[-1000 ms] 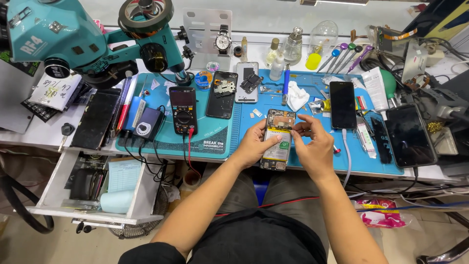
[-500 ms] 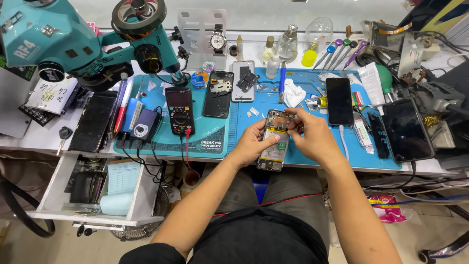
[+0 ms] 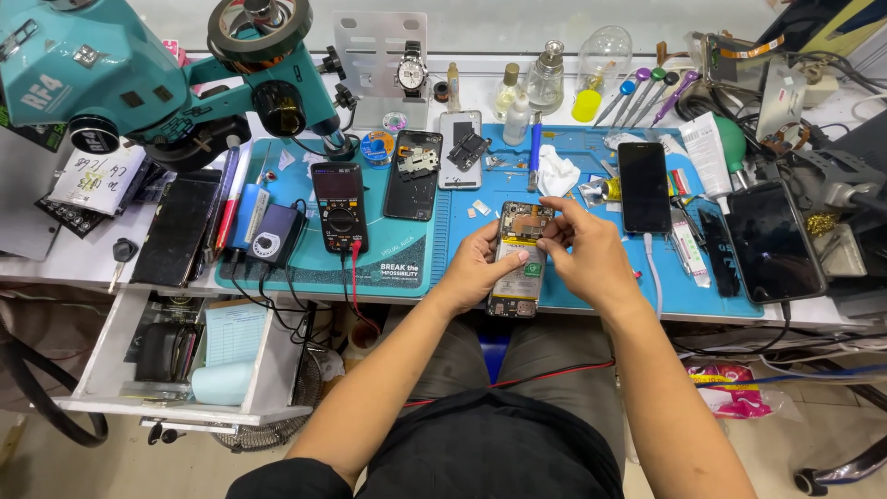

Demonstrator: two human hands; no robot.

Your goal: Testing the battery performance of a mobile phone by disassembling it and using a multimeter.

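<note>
An opened phone with its back cover off lies at the front edge of the blue work mat, its circuit boards showing. My left hand grips its left side, thumb resting on the inside. My right hand is over its upper right part, fingertips pinched together on the internals near the top. Whether a small part sits between those fingers is too small to tell.
A teal microscope stands at the back left. A black multimeter, two more opened phones, a black phone, a tablet, bottles and screwdrivers crowd the bench. An open drawer hangs at the lower left.
My right hand has shifted left and up from the phone's right side to its upper part. The left hand keeps its hold on the phone.
</note>
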